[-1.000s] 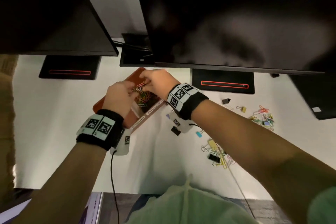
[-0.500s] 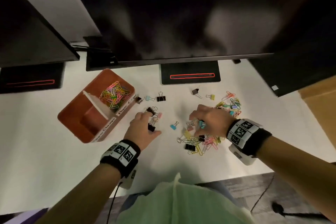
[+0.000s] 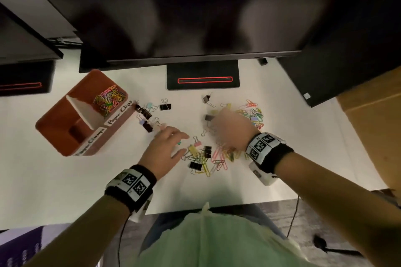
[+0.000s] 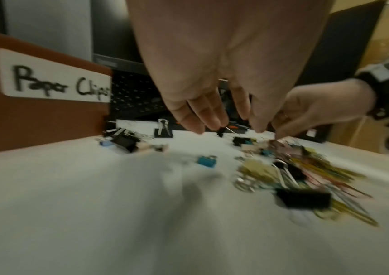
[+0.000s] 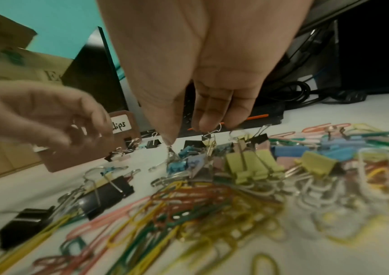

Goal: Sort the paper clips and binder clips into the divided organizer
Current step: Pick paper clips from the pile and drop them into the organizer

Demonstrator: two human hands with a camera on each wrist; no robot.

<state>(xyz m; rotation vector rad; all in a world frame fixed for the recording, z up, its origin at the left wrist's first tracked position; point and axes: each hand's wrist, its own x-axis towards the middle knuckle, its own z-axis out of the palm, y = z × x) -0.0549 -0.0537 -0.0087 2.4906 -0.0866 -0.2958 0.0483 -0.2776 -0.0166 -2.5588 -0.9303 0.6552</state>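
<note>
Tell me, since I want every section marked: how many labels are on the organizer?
2. The Paper Clips label on the organizer's front wall, by the far compartment holding paper clips; the second label beside it, by the near compartment. Its other walls are hidden.

Dim, warm light. Glare patches on glossy black monitor screen (image 3: 195, 6) above white desk (image 3: 65, 180). Motion blur on right hand (image 3: 232, 132); wrist views smeared, edges fisheye-bent.

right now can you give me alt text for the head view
Two hands reach over mixed clips on a white desk: left hand open, right hand blurred over the pile. A brown organizer far left holds coloured paper clips in one compartment.
</note>
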